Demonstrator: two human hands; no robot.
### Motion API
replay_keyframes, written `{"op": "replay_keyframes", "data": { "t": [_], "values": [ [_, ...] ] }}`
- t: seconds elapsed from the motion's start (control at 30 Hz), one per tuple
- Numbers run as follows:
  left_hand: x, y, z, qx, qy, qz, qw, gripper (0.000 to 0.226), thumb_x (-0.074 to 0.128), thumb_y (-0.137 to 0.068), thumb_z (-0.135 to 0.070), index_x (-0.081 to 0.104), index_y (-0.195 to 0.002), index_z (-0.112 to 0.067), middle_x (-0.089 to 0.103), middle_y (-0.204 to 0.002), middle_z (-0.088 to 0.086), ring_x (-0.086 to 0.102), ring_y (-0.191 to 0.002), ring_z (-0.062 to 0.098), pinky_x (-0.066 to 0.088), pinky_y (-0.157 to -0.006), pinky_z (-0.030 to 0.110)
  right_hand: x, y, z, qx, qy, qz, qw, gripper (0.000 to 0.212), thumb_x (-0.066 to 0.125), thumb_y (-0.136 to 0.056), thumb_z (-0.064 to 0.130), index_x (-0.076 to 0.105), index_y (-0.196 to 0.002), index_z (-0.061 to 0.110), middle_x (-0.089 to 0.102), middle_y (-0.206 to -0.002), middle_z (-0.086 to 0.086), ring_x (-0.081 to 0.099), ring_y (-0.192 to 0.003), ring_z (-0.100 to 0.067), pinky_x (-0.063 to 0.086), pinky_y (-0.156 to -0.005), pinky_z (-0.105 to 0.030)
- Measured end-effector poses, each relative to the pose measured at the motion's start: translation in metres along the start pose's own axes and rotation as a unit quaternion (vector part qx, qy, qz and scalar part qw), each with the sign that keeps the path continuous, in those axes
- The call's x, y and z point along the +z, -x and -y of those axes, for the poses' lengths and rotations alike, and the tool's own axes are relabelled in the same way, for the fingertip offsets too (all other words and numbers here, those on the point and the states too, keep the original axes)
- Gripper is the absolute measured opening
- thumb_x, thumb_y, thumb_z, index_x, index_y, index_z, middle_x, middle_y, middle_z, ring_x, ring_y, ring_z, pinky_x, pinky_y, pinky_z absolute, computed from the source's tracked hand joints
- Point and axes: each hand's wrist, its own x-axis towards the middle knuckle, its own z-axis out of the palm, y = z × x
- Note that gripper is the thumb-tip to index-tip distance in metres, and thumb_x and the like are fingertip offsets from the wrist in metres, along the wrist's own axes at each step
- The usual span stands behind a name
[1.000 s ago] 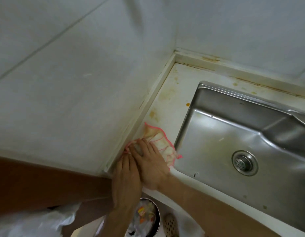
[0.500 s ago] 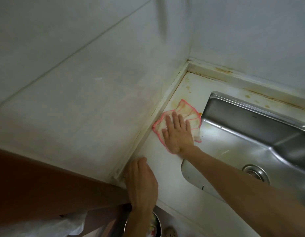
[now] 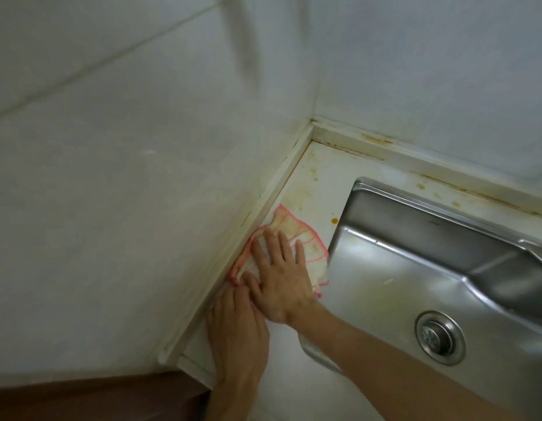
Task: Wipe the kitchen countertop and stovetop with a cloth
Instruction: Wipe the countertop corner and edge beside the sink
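A pale yellow cloth with a pink edge (image 3: 297, 229) lies on the narrow strip of white countertop (image 3: 321, 189) between the left wall and the sink. My right hand (image 3: 278, 275) presses flat on the cloth with fingers spread. My left hand (image 3: 236, 335) rests flat on the countertop just below it, fingertips touching the cloth's near corner and the right hand. Yellow-brown stains mark the countertop toward the corner. No stovetop is in view.
A stainless steel sink (image 3: 430, 268) with a round drain (image 3: 439, 340) fills the right side. White tiled walls (image 3: 142, 177) meet at the far corner with a stained raised trim (image 3: 385, 150). A brown surface (image 3: 96, 399) lies at the bottom left.
My right hand drew the cloth back from the far strip toward my left hand. The left hand stayed flat at the near edge, and the two hands now touch.
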Motion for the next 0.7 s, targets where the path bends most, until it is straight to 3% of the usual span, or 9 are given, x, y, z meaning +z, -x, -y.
{"op": "replay_keyframes", "data": {
  "t": [0.13, 0.33, 0.5, 0.6, 0.7],
  "values": [
    [0.013, -0.020, -0.020, 0.053, -0.028, -0.023, 0.998, 0.018, 0.059, -0.083, -0.007, 0.065, -0.098, -0.013, 0.064, -0.092, 0.008, 0.059, -0.082, 0.031, 0.042, -0.073, 0.040, -0.008, -0.039, -0.030, 0.045, -0.003, -0.014, 0.999, 0.071, 0.023, -0.098, 0.060, 0.006, -0.159, 0.027, -0.003, -0.168, -0.004, -0.009, -0.154, -0.031, -0.008, -0.120, -0.059],
    [0.050, -0.051, -0.054, 0.130, -0.033, -0.023, 0.991, 0.026, 0.051, -0.084, -0.015, 0.065, -0.105, -0.011, 0.064, -0.111, 0.012, 0.059, -0.097, 0.032, 0.039, -0.084, 0.042, -0.033, -0.103, -0.104, 0.045, -0.014, -0.041, 0.998, 0.059, 0.026, -0.103, 0.047, 0.014, -0.157, 0.028, 0.005, -0.168, -0.004, 0.002, -0.155, -0.028, 0.002, -0.122, -0.057],
    [0.072, -0.087, -0.076, 0.204, -0.017, -0.019, 0.979, 0.012, 0.053, -0.089, -0.019, 0.062, -0.095, -0.016, 0.063, -0.104, 0.005, 0.059, -0.093, 0.025, 0.038, -0.086, 0.038, -0.051, -0.145, -0.184, 0.106, -0.047, -0.092, 0.989, 0.049, 0.036, -0.106, 0.030, 0.032, -0.154, 0.020, 0.019, -0.164, -0.011, 0.015, -0.152, -0.028, 0.013, -0.122, -0.050],
    [0.080, -0.101, -0.085, 0.217, -0.013, -0.012, 0.976, 0.007, 0.053, -0.087, -0.017, 0.060, -0.086, -0.016, 0.061, -0.090, 0.003, 0.056, -0.082, 0.023, 0.040, -0.079, 0.036, -0.050, -0.138, -0.182, 0.120, -0.083, -0.109, 0.983, 0.050, 0.038, -0.105, 0.029, 0.035, -0.152, 0.012, 0.022, -0.163, -0.013, 0.017, -0.152, -0.032, 0.011, -0.123, -0.049],
    [0.085, -0.112, -0.090, 0.211, -0.011, -0.007, 0.977, 0.007, 0.052, -0.083, -0.012, 0.057, -0.085, -0.016, 0.057, -0.087, 0.004, 0.055, -0.080, 0.025, 0.043, -0.074, 0.037, -0.041, -0.108, -0.160, 0.086, -0.089, -0.106, 0.987, 0.048, 0.035, -0.106, 0.025, 0.032, -0.153, 0.017, 0.020, -0.165, -0.009, 0.013, -0.153, -0.029, 0.006, -0.123, -0.047]
  ]
}}
